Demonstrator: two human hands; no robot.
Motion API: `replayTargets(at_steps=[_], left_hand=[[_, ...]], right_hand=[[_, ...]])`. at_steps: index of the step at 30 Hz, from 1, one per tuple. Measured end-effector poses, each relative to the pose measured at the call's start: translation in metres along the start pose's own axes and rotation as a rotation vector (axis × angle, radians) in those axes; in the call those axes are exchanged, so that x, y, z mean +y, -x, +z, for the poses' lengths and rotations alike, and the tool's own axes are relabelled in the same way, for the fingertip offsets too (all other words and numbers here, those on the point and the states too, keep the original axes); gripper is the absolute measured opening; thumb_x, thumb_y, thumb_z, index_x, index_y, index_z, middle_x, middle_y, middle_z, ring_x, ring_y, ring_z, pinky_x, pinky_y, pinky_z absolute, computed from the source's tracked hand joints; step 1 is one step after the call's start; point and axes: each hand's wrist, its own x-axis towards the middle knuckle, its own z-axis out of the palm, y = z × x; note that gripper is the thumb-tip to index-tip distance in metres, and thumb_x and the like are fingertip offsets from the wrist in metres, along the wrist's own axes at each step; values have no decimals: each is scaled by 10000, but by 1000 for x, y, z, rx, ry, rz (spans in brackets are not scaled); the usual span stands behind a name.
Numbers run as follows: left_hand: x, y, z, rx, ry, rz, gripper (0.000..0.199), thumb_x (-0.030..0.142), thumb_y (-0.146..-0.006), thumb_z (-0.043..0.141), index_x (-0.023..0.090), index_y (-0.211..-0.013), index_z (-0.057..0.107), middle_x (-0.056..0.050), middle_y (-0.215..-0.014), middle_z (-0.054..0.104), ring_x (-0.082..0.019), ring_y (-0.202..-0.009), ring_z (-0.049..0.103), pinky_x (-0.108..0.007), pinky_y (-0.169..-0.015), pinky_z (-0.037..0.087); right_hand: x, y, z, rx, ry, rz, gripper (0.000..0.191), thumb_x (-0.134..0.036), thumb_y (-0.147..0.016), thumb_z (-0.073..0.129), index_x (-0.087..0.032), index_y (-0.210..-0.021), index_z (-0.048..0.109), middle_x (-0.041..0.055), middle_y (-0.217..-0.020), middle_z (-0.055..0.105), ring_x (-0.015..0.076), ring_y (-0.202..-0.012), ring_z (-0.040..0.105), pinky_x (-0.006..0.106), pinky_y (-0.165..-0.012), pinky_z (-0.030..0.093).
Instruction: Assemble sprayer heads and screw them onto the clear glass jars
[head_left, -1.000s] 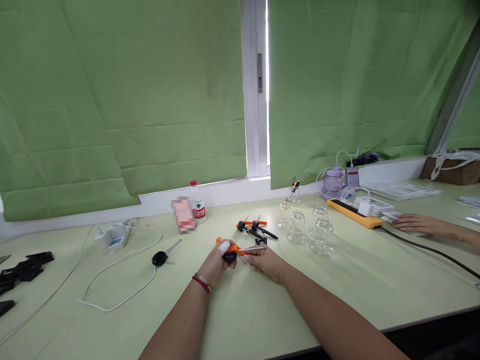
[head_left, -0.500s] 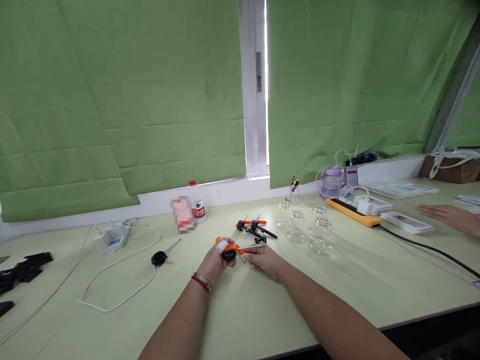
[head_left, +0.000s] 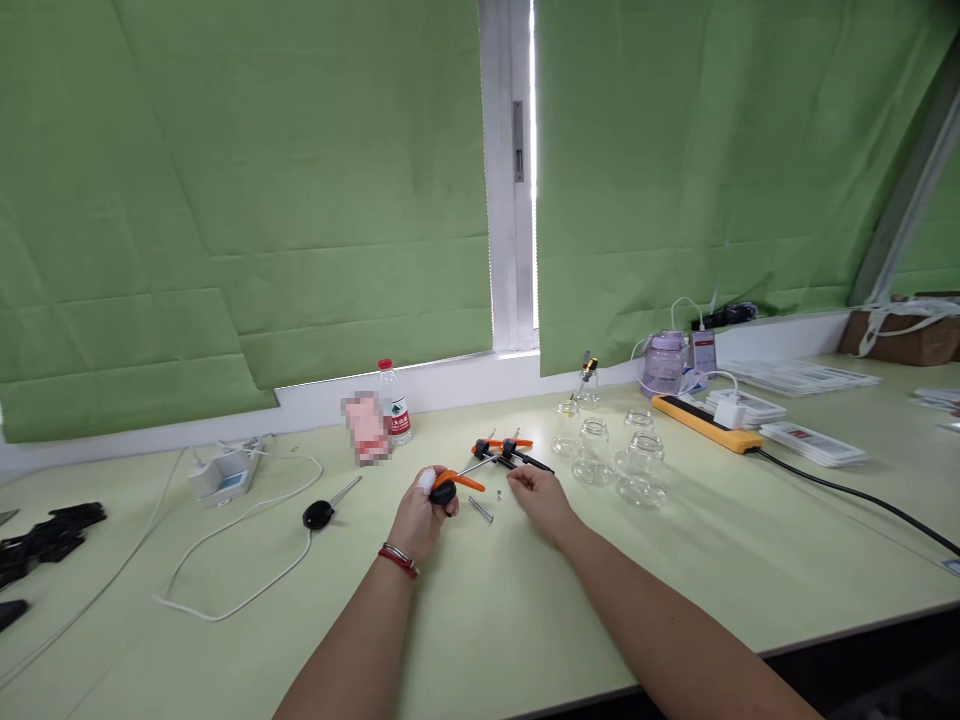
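My left hand (head_left: 426, 510) is wrapped round a black and orange tool (head_left: 460, 480) with a thin metal rod that points up and to the right. On the table just right of it lie a metal bolt (head_left: 481, 509) and a small metal piece (head_left: 499, 495). My right hand (head_left: 541, 500) is closed, fingertips down, near the black handles of two orange and black tools (head_left: 504, 448); what it pinches, if anything, is hidden. Another black round piece with a metal rod (head_left: 318, 515) lies to the left.
Several glass jars (head_left: 593, 460) stand right of my right hand. Behind them is an orange power strip (head_left: 705, 424). A water bottle (head_left: 395, 405) stands at the back, a white cable box (head_left: 225, 478) at left, and black parts (head_left: 52, 542) at the far left.
My hands have moved apart. The right one has let go of the tool and shifted slightly right. The bolt and small piece now show on the table. Another person's hand has left the right side.
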Motion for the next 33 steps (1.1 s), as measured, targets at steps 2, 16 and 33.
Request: replayTargets(at_steps=[2, 16, 33], left_hand=[[-1, 0, 0, 11, -2, 5, 229, 371, -802, 559, 155, -874, 528, 19, -612, 514, -119, -465, 491, -288, -525, 397], [-4, 0, 0, 44, -32, -1, 226, 379, -821, 525, 165, -894, 513, 17, -640, 528, -119, -460, 507, -281, -512, 397], [-4, 0, -1, 33, -48, -22, 240, 394, -809, 534, 170, -895, 515, 21, -652, 535, -111, -460, 504, -273, -510, 392]], right_hand=[[-1, 3, 1, -42, 59, -50, 180, -291, -758, 553, -173, -786, 685, 31, -757, 611, 165, -684, 534, 277, -658, 405], [-25, 22, 12, -344, 738, -342, 210, -226, -851, 518, -187, -801, 718, 48, -942, 614, 157, -846, 571, 245, -690, 375], [-28, 24, 14, -304, 821, -236, 209, -245, -833, 508, -180, -799, 703, 49, -902, 621, 157, -765, 599, 248, -599, 348]])
